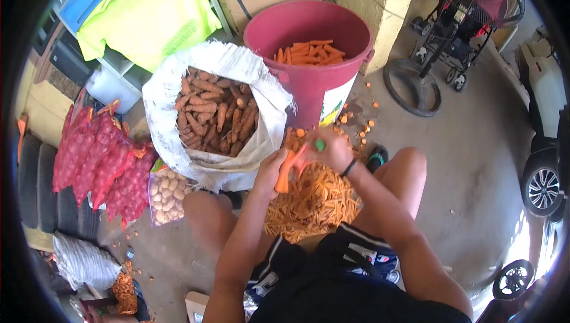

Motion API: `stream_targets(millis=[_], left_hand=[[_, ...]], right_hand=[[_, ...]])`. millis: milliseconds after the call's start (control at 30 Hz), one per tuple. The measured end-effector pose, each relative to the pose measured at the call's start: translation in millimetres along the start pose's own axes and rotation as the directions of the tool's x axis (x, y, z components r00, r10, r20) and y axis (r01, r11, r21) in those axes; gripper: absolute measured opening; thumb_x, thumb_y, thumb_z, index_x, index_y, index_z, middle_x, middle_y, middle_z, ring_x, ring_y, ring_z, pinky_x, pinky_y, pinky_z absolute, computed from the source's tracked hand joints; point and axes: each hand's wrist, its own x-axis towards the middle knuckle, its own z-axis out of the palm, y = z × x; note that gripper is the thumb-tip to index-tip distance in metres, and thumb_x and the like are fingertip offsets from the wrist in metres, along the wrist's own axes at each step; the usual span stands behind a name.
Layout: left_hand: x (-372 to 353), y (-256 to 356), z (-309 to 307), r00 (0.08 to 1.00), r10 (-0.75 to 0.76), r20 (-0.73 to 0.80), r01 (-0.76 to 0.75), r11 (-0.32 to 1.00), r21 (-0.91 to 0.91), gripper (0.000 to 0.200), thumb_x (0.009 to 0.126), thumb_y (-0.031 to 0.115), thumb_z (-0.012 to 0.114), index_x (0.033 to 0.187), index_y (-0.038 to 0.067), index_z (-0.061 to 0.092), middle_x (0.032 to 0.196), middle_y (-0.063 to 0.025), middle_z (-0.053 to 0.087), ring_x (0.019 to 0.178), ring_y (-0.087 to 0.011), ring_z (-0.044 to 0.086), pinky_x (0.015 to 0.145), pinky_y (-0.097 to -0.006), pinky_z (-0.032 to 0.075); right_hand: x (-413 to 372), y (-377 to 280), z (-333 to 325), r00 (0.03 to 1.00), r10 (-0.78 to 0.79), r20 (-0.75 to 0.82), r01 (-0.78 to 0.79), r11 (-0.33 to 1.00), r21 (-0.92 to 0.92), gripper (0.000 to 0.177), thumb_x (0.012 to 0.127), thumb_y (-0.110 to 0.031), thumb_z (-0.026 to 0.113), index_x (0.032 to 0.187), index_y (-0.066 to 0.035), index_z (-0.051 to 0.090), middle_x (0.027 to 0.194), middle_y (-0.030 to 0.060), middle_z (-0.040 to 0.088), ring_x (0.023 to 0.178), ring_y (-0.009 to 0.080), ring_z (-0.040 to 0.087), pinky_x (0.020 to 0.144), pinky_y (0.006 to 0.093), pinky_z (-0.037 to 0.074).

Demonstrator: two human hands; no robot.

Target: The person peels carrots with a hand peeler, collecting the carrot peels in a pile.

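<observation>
Broadest of all, a flat grey floor [469,168], hard and smooth. Standing on it towards the back, a big round barrel [300,88] of dull red plastic, wide-mouthed, with a white label [335,104] on the side; inside, a loose tumble of peeled carrots [312,54], bright orange and clean. Just beside the barrel, a bulky white woven sack [169,85], mouth crumpled and folded back, full of unpeeled carrots [219,115], brownish, rough and tapering. Draped at the upper left, a limp yellow-green cloth [157,17]. Below the cloth, bulging red mesh bags [89,151], knobbly with round contents; next to these, a smaller see-through bag [159,168], packed with pale oval potatoes [168,197]. Between the knees [408,164], a broad heap of peelings [312,201], thin, tangled strips of orange and tan. Above the far part of the heap, two hands close together: the left hand [271,171], wrapped around a single carrot [285,176]; the right hand [333,149], curled about a small peeler [303,155], pinkish red and motion-blurred, with a spot of green near the fingers. Held aslant over the peelings, the single carrot: slim, smooth, vivid orange. Too blurred to tell: any contact between blade and carrot. Smallest, round carrot slices [370,123], strewn on the floor near the barrel.
</observation>
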Motion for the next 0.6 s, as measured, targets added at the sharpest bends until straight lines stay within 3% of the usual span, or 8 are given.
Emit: stream_targets(millis=[67,133,233,333,400,467,567,600], left_hand=[[3,-7,-8,1.0,-0.024,-0.002,0.024,0.999,-0.027,0.027,0.104,0.03,0.055,0.113,0.005,0.06,0.092,-0.0058,0.065,0.07,-0.0117,0.06,0.06,-0.0275,0.053],[7,-2,-8,0.999,-0.033,0.04,0.037,0.995,-0.096,0.027,0.104,0.03,0.055,0.113,0.005,0.06,0.093,-0.0066,0.065,0.07,-0.0113,0.059,0.059,-0.0272,0.053],[8,4,8,0.999,-0.024,-0.024,0.021,0.994,-0.108,0.028,0.105,0.029,0.053,0.114,0.003,0.06,0.092,-0.0072,0.065,0.073,-0.0117,0.061,0.059,-0.0254,0.052],[1,3,6,0.998,-0.012,-0.058,0.014,1.0,0.023,0.031,0.105,0.029,0.052,0.114,0.001,0.061,0.09,-0.0065,0.065,0.073,-0.0128,0.063,0.06,-0.0265,0.052],[4,1,0,0.999,-0.006,-0.039,0.012,0.986,0.165,0.032,0.105,0.029,0.053,0.113,-0.001,0.061,0.089,-0.0065,0.065,0.071,-0.0132,0.062,0.06,-0.028,0.052],[3,5,7,0.999,0.029,0.02,-0.031,0.993,0.11,0.036,0.105,0.032,0.053,0.116,-0.001,0.061,0.086,-0.0065,0.063,0.071,-0.0153,0.062,0.063,-0.0295,0.053],[1,30,5,0.967,0.178,0.182,-0.144,0.971,-0.19,0.046,0.106,0.037,0.048,0.132,-0.001,0.053,0.091,-0.0087,0.065,0.077,-0.0208,0.064,0.071,-0.0343,0.054],[1,40,7,0.979,0.145,0.146,-0.121,0.98,-0.161,0.047,0.106,0.037,0.047,0.134,-0.001,0.051,0.092,-0.0091,0.065,0.077,-0.0215,0.064,0.072,-0.0354,0.054]], right_hand=[[20,21,-18,0.976,0.14,-0.17,-0.15,0.987,-0.05,0.046,0.065,-0.023,0.093,0.095,-0.002,0.066,0.083,0.0133,0.067,0.069,0.0231,0.066,0.063,0.035,0.054],[24,20,-25,0.969,0.184,-0.167,-0.185,0.983,0.008,0.045,0.067,-0.023,0.092,0.098,-0.002,0.066,0.084,0.0116,0.068,0.069,0.021,0.067,0.062,0.0341,0.054],[-1,-15,-2,0.994,-0.112,-0.004,0.112,0.989,0.093,0.045,0.069,-0.026,0.091,0.101,-0.006,0.066,0.091,0.0111,0.068,0.076,0.0254,0.07,0.068,0.0357,0.057],[-1,-2,2,0.996,0.007,0.092,-0.011,0.999,0.046,0.045,0.068,-0.025,0.091,0.101,-0.007,0.066,0.09,0.0122,0.068,0.08,0.0285,0.07,0.071,0.0372,0.056],[15,21,-14,0.984,0.171,-0.044,-0.172,0.985,-0.028,0.047,0.07,-0.026,0.09,0.105,-0.006,0.066,0.092,0.0124,0.07,0.082,0.0296,0.07,0.074,0.0397,0.056],[21,56,-20,0.975,0.139,-0.172,-0.172,0.966,-0.193,0.049,0.071,-0.03,0.089,0.107,-0.006,0.067,0.092,0.0136,0.071,0.082,0.031,0.07,0.074,0.0408,0.056],[15,49,-19,0.937,0.348,0.015,-0.344,0.93,-0.129,0.046,0.075,-0.031,0.085,0.109,-0.006,0.067,0.091,0.0153,0.071,0.083,0.0329,0.07,0.076,0.0422,0.056],[9,49,-13,0.942,0.333,0.031,-0.326,0.934,-0.145,0.044,0.077,-0.031,0.083,0.109,-0.006,0.067,0.091,0.0158,0.071,0.084,0.0337,0.07,0.076,0.0429,0.056]])
